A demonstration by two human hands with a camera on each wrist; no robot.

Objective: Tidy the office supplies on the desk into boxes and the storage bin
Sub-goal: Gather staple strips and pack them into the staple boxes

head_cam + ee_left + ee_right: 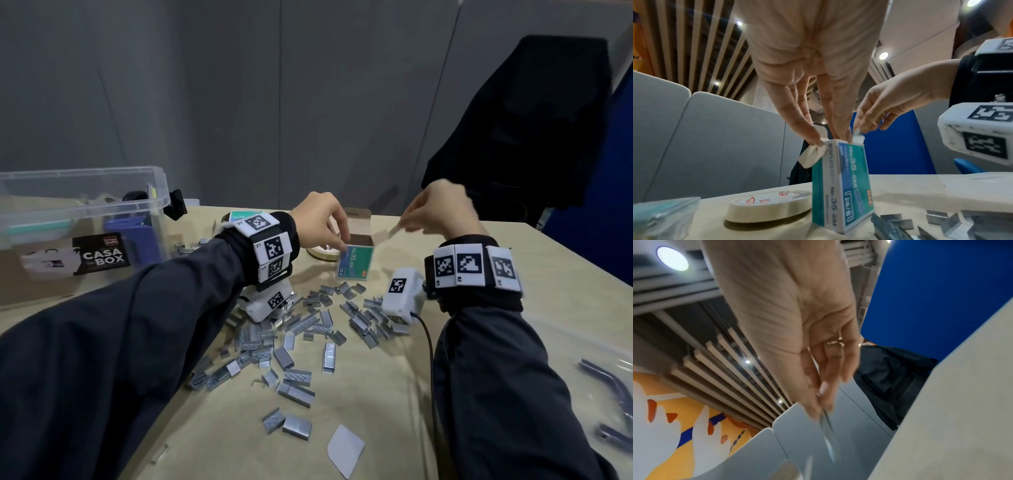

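Right now my left hand (pixel 320 224) steadies the staple box (pixel 356 262), fingertips (pixel 844 134) pressing its open top rim and spreading a side flap, while the box stands upright toward the far middle of the desk (pixel 394 394). My right hand (pixel 440 212) hovers just above and to the right of the opening, thumb and fingers pinching a thin strip of staples (pixel 394 231); the right wrist view is blurred, but it shows something slim and metallic between the fingertips (pixel 824 389).

I judge the job barely half done. The storage bin (pixel 85 219) at the far left edge already holds several items behind its clear wall, though I cannot name them. A wide scatter of loose staples (pixel 298 342) covers the middle of the desk, from just in front of the box down toward the near edge, so most of the boxing is left. A tape roll (pixel 768 206) lies flat just beside the box on its left, and a small white card (pixel 346 452) sits near the near edge. More dark pieces lie in clear plastic (pixel 609 390) at the right edge.

For room, the box top is narrow and my left fingers crowd it, so the strip must go in end-first. Open desk lies to the right of the box; the tape roll hems in the left.
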